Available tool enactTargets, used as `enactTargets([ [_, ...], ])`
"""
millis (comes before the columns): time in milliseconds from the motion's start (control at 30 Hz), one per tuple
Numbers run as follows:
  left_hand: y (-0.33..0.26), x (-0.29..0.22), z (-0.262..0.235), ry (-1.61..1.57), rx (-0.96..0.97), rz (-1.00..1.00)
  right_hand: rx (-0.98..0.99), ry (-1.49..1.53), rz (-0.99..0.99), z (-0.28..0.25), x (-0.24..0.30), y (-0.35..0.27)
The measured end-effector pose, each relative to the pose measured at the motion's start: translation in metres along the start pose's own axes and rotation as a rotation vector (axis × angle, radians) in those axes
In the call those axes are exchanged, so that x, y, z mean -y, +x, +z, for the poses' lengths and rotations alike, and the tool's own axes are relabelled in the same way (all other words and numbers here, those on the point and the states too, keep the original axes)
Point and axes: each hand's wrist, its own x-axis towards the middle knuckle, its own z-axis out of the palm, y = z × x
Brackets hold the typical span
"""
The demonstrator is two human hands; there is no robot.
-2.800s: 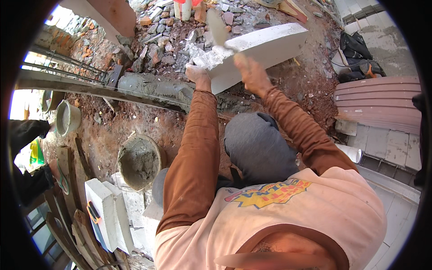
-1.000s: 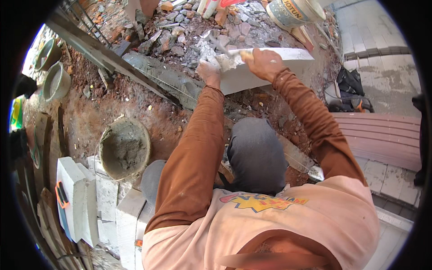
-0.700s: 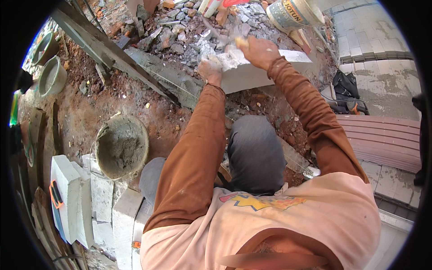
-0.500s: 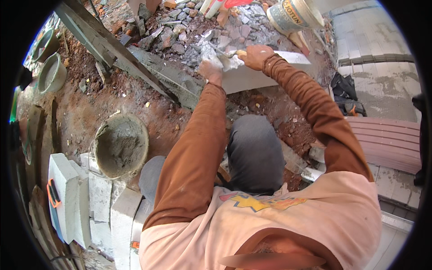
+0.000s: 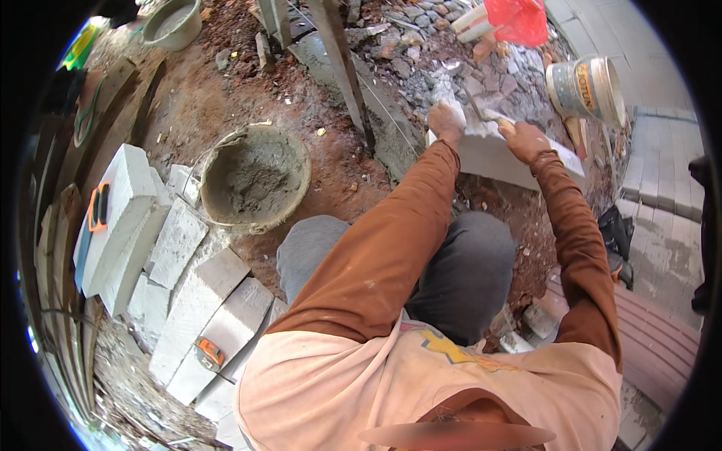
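My right hand grips the pale handle of a trowel, its thin metal neck pointing toward my left hand. Beneath it lies a long white building block, with whitish crumbly matter on its upper edge by the trowel. At the block's left end my left hand is closed around or against something white; its fingertips are hidden, so I cannot tell what it is. A strip of grey mortar with a string above it runs up to the block's left end.
A bucket of grey mortar stands left of my knees. White blocks with a handsaw and a tape measure lie lower left. A wooden post rises beyond. Rubble and a white pail are farther off.
The view has swung, so the hands, block and bucket appear farther right. Both hands stay at the block, and the trowel remains in my right hand.
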Motion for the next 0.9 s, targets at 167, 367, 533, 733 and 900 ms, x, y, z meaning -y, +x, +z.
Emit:
enactTargets([
  [167,-0.001,-0.003,-0.003,-0.162,-0.023,-0.018,-0.274,0.210,0.007,0.016,-0.012,0.009],
  [367,-0.003,-0.002,-0.009,0.027,0.021,0.027,-0.462,0.284,0.000,0.011,-0.003,-0.009],
  [533,0.005,-0.007,-0.010,-0.098,0.034,-0.022,-0.173,0.091,0.075,-0.010,0.009,-0.015],
  [733,0.003,0.011,0.005,-0.297,0.007,-0.039,-0.052,0.133,0.054,-0.019,0.005,-0.017],
  [900,0.004,0.012,0.002,-0.235,0.022,-0.027,-0.139,0.253,0.113,-0.008,0.000,-0.040],
])
